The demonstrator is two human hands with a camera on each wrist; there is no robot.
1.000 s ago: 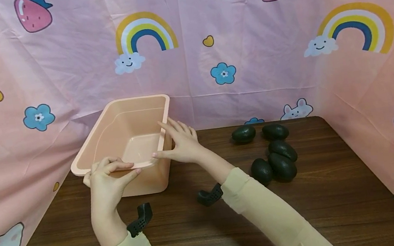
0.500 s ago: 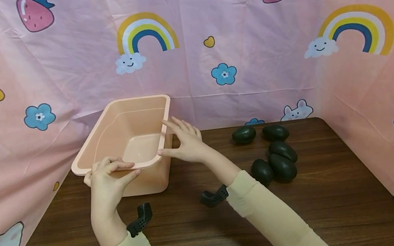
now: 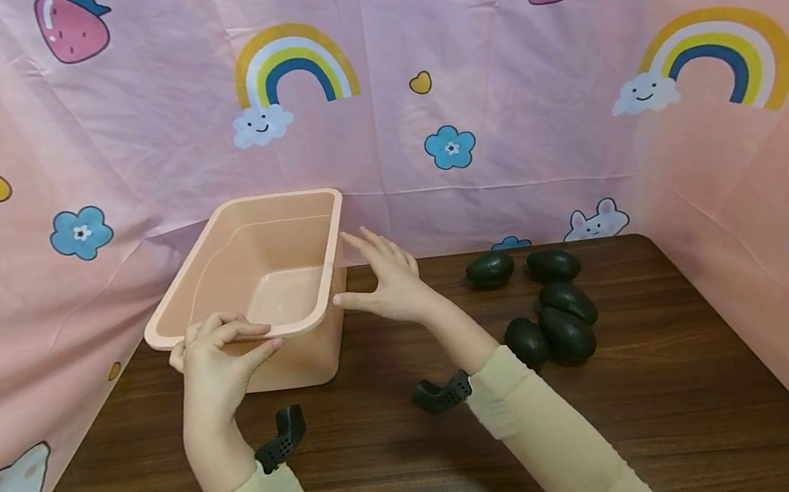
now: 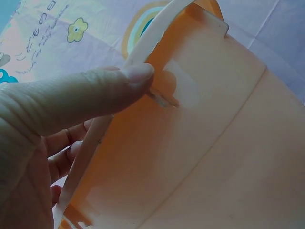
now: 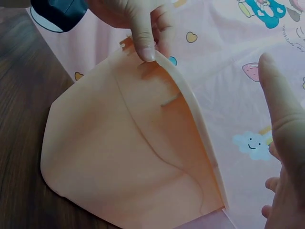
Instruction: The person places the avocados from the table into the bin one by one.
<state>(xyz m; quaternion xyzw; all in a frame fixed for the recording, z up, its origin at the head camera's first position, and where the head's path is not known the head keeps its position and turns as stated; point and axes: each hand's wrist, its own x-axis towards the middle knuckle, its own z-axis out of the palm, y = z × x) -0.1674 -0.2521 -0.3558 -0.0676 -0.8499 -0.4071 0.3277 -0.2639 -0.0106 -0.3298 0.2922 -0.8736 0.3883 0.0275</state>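
A peach plastic bin (image 3: 297, 360), with bare walls and floor inside, stands at the left of the table in the head view. My left hand (image 3: 218, 367) grips its near rim, thumb under the lip and fingers over the top; the left wrist view shows the thumb (image 4: 100, 93) against the outside of the rim. Just off the bin's right side is my right hand (image 3: 392, 284), fingers spread and holding nothing. In the right wrist view a gap shows between the right hand (image 5: 288, 124) and the bin's rim (image 5: 193, 102).
Several dark green avocados (image 3: 569, 335) lie on the right half of the brown wooden table (image 3: 660, 410). A pink patterned cloth (image 3: 489, 56) hangs behind and at both sides. A black wrist camera (image 3: 281, 440) sits at my left cuff, another (image 3: 444, 394) at the right.
My right hand has let go of the bin's right rim and moved a little to the right. The left hand keeps its grip, and the bin has stayed in place.
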